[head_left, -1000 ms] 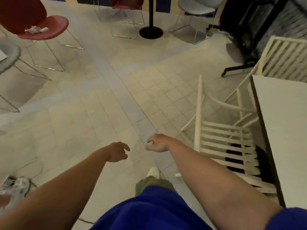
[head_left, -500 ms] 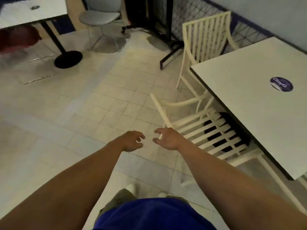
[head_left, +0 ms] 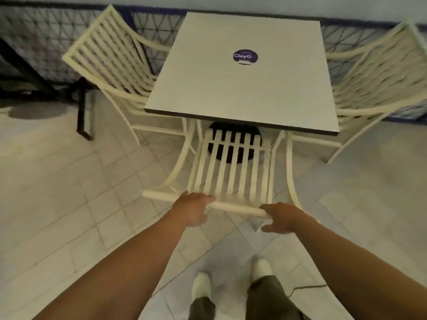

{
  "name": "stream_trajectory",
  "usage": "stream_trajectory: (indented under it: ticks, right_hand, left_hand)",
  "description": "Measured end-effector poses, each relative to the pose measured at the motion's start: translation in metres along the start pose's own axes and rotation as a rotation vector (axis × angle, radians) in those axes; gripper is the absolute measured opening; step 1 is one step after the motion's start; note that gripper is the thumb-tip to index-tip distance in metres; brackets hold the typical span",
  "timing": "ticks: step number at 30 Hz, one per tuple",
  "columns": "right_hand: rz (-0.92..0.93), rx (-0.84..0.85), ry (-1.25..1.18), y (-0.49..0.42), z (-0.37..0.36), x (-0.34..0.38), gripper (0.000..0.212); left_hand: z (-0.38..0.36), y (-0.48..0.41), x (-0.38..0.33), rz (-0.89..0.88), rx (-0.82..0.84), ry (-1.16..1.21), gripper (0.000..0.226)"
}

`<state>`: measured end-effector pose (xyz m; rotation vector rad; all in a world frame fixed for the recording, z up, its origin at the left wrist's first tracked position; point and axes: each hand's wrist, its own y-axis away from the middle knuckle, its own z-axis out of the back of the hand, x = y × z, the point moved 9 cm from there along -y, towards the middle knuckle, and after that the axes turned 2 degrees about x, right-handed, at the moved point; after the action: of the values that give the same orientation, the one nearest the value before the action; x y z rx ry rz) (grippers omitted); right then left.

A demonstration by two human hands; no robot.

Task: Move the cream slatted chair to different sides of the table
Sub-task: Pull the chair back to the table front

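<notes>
Fingers (head_left: 203, 198) of the left hand (head_left: 193, 210) curl over the top rail of the cream slatted chair (head_left: 231, 172). The right hand (head_left: 284, 218) closes narrowly round the rail's end, fingers above and thumb below. The chair sits tucked at the near side of the square white surface (head_left: 242, 93). A second cream chair (head_left: 111, 58) crowds its left side and a third cream chair (head_left: 374, 72) its right.

The front of the near chair (head_left: 231, 172) is hidden under the surface (head_left: 242, 93), whose dark base (head_left: 213, 133) shows only between the slats. The left hand (head_left: 193, 210) covers the stretch of rail (head_left: 233, 207) it grips. The right hand (head_left: 283, 218) hides the rail's right end, too blurred to tell if its fingers close. The right chair (head_left: 374, 72) is smeared and cut off at the right.
</notes>
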<state>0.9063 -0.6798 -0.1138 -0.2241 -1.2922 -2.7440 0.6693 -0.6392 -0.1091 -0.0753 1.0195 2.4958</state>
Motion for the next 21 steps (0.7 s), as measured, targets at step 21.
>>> stream_trajectory:
  ticks: [21]
  right_hand:
    - [-0.061,-0.123,-0.011,-0.030,0.014,-0.016,0.057]
  left_hand:
    - [0.018,-0.047,0.040,0.005,0.076,-0.053,0.074]
